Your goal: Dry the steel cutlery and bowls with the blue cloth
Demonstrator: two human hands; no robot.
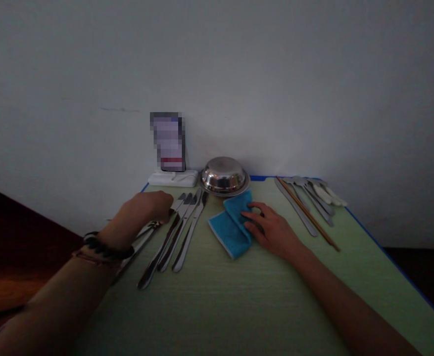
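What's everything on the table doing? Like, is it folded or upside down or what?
Metal bowl: upside down
Blue cloth: folded over
Phone: standing up, screen lit
Chopsticks: lying side by side
Three nearest knives: lying flat
Right hand: fingers spread, at the cloth
Left hand: curled

Beyond the left hand (156,205), a dark-edged rectangular phone (170,143) with a pixelated screen stands upright at a low white oblong base (157,179), before a grey wall (276,89).

Left hand (150,206) curled, right hand (273,228) loosely open
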